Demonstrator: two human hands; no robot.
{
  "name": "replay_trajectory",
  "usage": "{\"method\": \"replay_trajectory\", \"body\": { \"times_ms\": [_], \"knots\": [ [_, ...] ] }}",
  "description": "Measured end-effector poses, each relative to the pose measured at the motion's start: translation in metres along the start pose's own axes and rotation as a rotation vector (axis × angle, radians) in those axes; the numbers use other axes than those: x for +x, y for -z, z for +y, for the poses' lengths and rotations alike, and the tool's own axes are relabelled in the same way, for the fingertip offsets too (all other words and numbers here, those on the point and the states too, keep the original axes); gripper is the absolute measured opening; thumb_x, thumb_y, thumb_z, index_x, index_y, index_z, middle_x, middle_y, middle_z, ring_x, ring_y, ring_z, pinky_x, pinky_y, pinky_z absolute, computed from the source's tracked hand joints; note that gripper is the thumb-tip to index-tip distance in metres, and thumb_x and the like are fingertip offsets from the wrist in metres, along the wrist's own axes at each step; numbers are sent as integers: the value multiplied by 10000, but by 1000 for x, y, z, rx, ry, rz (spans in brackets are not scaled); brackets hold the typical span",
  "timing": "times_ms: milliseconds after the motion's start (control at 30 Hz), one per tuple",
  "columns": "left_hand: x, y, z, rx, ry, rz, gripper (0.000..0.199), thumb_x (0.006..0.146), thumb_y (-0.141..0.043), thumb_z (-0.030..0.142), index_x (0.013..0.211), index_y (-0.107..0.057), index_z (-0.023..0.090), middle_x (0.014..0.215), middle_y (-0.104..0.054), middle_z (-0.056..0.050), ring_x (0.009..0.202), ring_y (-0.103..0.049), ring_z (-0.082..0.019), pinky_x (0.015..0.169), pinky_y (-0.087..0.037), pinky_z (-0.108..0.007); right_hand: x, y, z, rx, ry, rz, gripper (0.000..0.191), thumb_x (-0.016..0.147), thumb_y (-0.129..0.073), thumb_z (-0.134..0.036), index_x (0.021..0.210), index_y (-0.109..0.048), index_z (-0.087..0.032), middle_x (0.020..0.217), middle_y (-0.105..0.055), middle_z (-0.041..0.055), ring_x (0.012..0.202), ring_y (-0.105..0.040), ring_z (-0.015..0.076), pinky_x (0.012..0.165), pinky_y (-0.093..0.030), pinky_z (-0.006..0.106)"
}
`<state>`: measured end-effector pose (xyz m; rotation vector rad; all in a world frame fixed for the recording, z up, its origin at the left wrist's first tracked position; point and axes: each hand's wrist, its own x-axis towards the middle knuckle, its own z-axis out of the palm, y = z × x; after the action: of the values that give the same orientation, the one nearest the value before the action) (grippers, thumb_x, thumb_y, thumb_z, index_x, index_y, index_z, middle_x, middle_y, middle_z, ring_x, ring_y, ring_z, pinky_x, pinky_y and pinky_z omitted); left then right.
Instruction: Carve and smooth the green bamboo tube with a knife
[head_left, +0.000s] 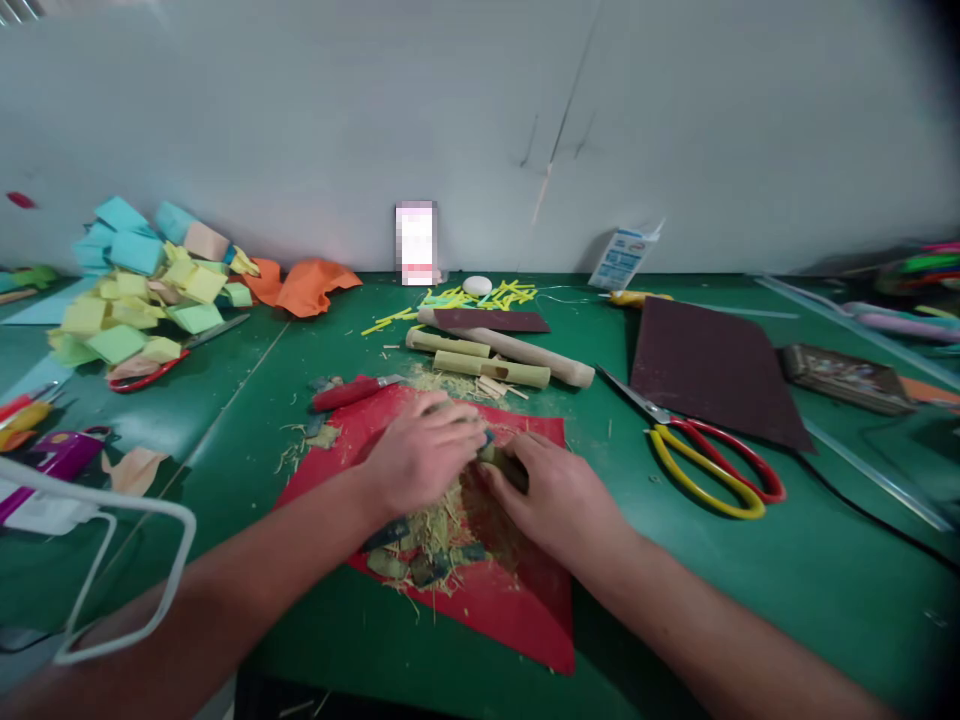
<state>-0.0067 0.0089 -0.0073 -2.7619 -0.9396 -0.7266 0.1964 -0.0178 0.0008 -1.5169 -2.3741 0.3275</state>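
Observation:
My right hand is closed around a short greenish bamboo piece, its thumb along the near side. Right beside it, my left hand has its fingers curled over the far end of that piece; what lies under them is hidden, though a small dark-blue bit shows at the fingertips. Both hands are above a red sheet strewn with pale shavings and dark scraps. A red-handled knife lies just beyond my left hand. Two cut bamboo tubes and a pale stick lie past the sheet.
Scissors with red and yellow handles lie right, by a dark brown sheet. Farther right is a dark flat box. Folded paper pieces pile up at left. A phone leans on the wall. A white frame crosses lower left.

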Motion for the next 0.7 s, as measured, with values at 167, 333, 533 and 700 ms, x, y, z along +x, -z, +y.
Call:
{"method": "replay_trajectory", "body": {
  "times_ms": [167,333,533,700],
  "knots": [
    [-2,2,-9,72,92,46,253,919,-423,164,1062,-632,170,1146,-669,-51,1173,-526,-223,1031,-289,-479,1,1,-1,-9,-27,-15,221,861,-465,-377,720,-461,-208,723,-567,20,633,-504,152,547,-271,277],
    [-2,2,-8,27,-7,-16,270,924,-415,160,1109,-611,166,1187,-649,-48,1195,-509,-192,1048,-289,-441,0,1,0,-14,-11,-10,198,851,-473,-351,718,-459,-205,719,-566,22,641,-508,153,557,-280,276],
    [-3,3,-11,58,16,20,261,923,-412,157,1079,-622,160,1167,-659,-57,1172,-529,-192,1041,-299,-442,0,1,-1,-29,-11,7,210,852,-477,-354,705,-455,-206,708,-564,20,626,-500,147,550,-272,277],
    [-4,3,-9,92,40,20,270,924,-406,153,1097,-612,175,1165,-659,-54,1182,-522,-212,1049,-275,-479,-1,2,-3,-29,-16,15,218,864,-464,-359,713,-474,-202,726,-578,28,641,-516,153,558,-283,279]
  ]
}}
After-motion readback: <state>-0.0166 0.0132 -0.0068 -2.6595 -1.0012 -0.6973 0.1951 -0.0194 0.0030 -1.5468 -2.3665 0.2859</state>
